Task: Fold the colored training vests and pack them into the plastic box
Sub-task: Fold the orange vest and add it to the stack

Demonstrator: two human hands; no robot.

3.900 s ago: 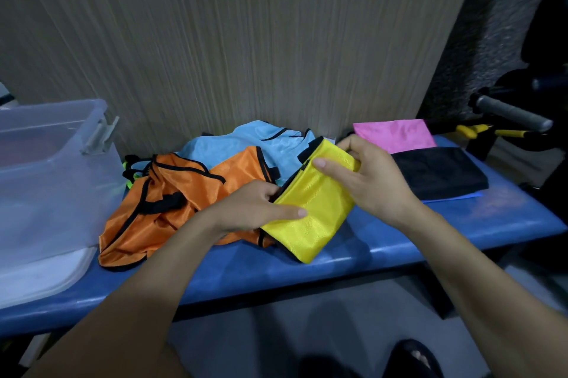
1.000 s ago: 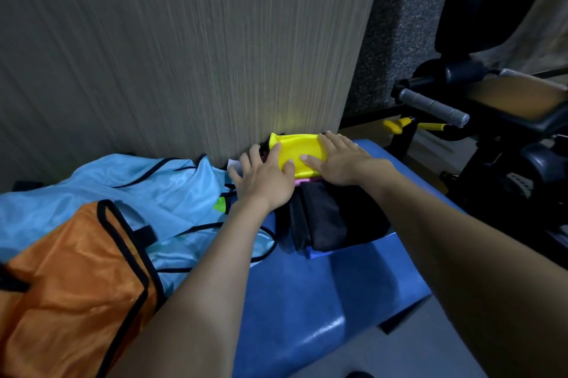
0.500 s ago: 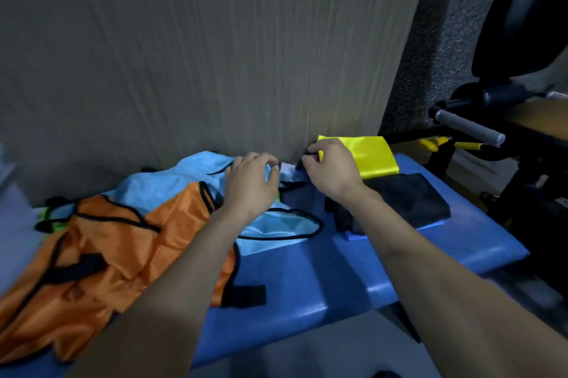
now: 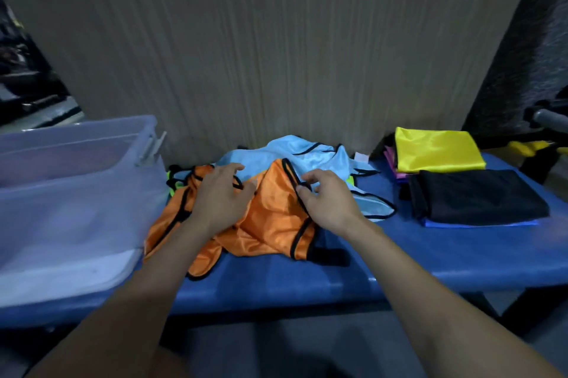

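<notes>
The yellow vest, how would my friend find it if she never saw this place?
Look along the blue bench to its right end by the wall. Two folded stacks sit there, and the yellow vest tops the back one, over pink cloth. It is bright yellow and neatly flat, unlike the black folded vest in front.

Left hand (image 4: 219,196): bare, no glove, no ring or band to be seen on the fingers.
Right hand (image 4: 330,201): bare as well, nothing worn on the fingers that shows.
Wrists: both uncovered, no watch, strap or bracelet in sight.
Forearms: bare along their whole visible length down to the lower edge of the view; no sleeve or cuff reaches into the picture.
Fingernails: short, unpainted where they show, though the dim light blurs the detail.
Rest of the body: too dark at the bottom edge to tell.
</notes>
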